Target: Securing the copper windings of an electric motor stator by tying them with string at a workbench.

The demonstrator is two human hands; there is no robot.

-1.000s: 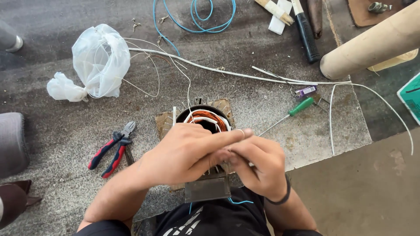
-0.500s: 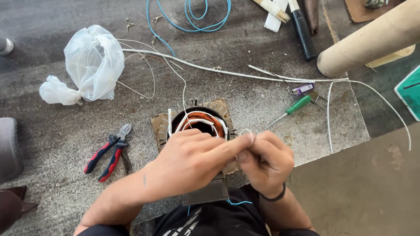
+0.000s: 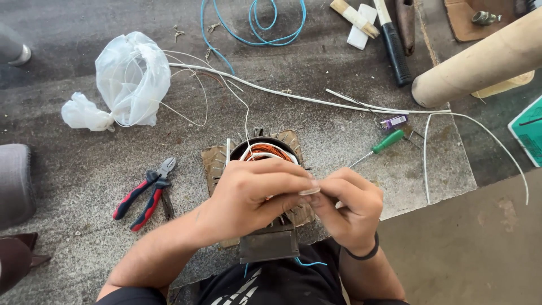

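Head view | left hand [image 3: 257, 195] and right hand [image 3: 350, 206] together pinch white sleeve [image 3: 309, 191] | over stator [image 3: 262, 155]

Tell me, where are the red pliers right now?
In the head view, the pliers lie on the grey mat to the left of the motor stator, below the crumpled plastic bag and apart from the left hand.

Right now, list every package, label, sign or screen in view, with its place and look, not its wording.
Plastic bag: upper left on the floor, crumpled, clear white.
Box: right edge, cut off, flat, teal.
Small label: beside the green screwdriver, purple, rectangular.
Cardboard tube: upper right, long, tan.
No signs or screens.
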